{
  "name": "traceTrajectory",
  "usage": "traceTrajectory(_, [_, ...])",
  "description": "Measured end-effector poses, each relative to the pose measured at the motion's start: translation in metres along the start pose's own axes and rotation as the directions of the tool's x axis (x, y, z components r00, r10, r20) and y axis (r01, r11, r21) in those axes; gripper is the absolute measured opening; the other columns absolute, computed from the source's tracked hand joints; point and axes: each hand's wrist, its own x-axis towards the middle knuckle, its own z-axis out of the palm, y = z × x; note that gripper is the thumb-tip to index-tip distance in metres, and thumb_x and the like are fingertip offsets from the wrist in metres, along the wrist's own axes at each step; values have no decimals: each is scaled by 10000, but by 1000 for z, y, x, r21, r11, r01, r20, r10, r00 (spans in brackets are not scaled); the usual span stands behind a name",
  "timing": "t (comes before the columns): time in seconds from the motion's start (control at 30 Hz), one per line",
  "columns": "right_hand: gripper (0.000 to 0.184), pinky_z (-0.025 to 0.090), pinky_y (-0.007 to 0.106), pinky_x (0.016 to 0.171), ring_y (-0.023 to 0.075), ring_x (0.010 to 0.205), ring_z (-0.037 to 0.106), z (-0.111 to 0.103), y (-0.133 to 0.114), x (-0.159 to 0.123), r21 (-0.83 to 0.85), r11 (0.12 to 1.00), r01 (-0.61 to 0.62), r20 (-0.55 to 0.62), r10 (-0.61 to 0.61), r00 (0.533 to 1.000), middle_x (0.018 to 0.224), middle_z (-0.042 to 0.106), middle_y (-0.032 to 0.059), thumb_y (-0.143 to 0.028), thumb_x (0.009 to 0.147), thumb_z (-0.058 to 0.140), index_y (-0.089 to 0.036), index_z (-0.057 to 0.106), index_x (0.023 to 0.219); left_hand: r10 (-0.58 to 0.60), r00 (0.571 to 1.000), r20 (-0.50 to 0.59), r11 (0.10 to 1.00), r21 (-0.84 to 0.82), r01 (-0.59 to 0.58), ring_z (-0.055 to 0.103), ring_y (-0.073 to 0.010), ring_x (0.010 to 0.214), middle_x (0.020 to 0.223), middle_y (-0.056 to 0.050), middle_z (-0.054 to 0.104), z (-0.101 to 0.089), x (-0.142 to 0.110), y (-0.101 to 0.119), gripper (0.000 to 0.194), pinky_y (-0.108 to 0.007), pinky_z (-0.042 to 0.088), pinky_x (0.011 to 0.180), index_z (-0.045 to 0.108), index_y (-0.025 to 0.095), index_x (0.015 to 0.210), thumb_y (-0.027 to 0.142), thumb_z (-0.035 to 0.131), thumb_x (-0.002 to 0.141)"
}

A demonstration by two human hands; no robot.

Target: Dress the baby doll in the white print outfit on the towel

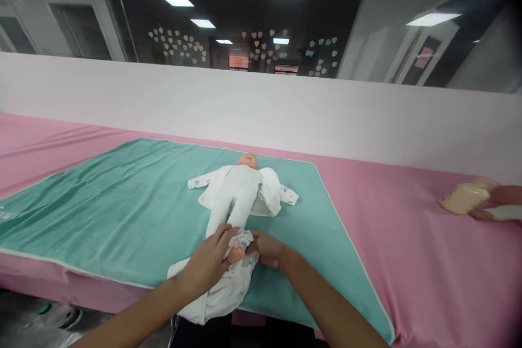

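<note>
A baby doll (248, 161) lies on its back on a green towel (134, 212), its head toward the wall. White clothing covers its body and legs, and a printed white jacket (289, 194) is spread under it with the sleeves out. At the near end, white printed baby trousers (222, 296) are bunched around the doll's bare foot (236, 254). My left hand (209, 257) grips the bunched cloth on the foot's left side. On the other side, the fingers of my right hand (267, 248) pinch the same cloth edge. Some fingertips are hidden in the fabric.
A pink cover (408, 228) lies beneath the towel. Far right, another person's hand (503, 196) holds a baby bottle (465, 198) with pale yellow contents. A low white wall (244, 109) with windows above runs along the back. Clear items (61, 315) sit below the table edge at left.
</note>
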Motion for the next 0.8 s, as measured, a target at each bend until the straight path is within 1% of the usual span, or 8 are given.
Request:
traceTrajectory(0.2, [390,418,261,637,136,671,546,3,7,-3,158,961,226,-104,-212,972,723,589,-22,-87,485,687,-174,591,853,58,998,3,990,-125,-57,520,-240,1052,1234,-67,393,5,14,-5,477,-354,472,814,366,288,1242,213,495,789])
traceTrajectory(0.3, [375,398,248,633,124,672,525,5,11,-5,167,949,266,-185,-235,954,727,572,-26,-102,485,713,-173,565,822,102,991,83,948,-310,-71,498,-212,1069,1223,-56,403,-12,21,-8,491,-330,448,865,405,283,1219,205,542,754])
traceTrajectory(0.37, [331,377,235,611,114,653,508,5,10,-7,100,963,250,-225,-223,949,703,557,-32,-119,502,723,-168,553,782,101,970,222,902,-431,4,502,-205,1048,1178,-52,452,-32,28,-14,515,-318,443,862,411,270,1219,248,581,733])
traceTrajectory(0.43, [310,360,222,598,113,667,502,4,5,-11,-7,975,222,-228,-218,949,715,554,-32,-124,519,723,-164,557,777,110,896,431,853,-503,137,525,-208,992,1113,-43,511,-56,36,-24,566,-309,453,804,408,259,1227,304,618,704])
traceTrajectory(0.5, [316,360,219,613,116,707,502,1,-4,-15,-116,973,199,-193,-218,957,757,558,-25,-124,527,728,-159,573,800,166,780,604,827,-516,223,541,-206,923,1035,-25,552,-77,46,-35,552,-283,447,727,454,243,1180,341,648,672])
traceTrajectory(0.6, [329,374,231,664,125,761,505,-4,-20,-16,-210,956,205,-118,-233,965,817,563,-10,-152,545,738,-152,593,840,249,682,687,839,-505,203,529,-191,843,923,-6,561,-94,64,-49,426,-248,402,654,548,211,1009,370,678,636])
traceTrajectory(0.67, [353,382,246,696,138,796,508,-8,-28,-13,-234,950,207,-86,-233,969,854,568,3,-178,558,736,-150,602,882,250,713,655,842,-511,174,503,-168,774,857,1,541,-94,75,-56,334,-236,367,611,558,196,913,398,652,663])
traceTrajectory(0.8, [350,368,249,700,148,809,489,-20,-32,0,-304,929,210,-157,-267,951,849,560,1,-169,552,705,-149,602,886,182,856,483,767,-615,184,436,-132,684,759,13,465,-75,93,-68,292,-231,327,577,489,173,784,440,586,716])
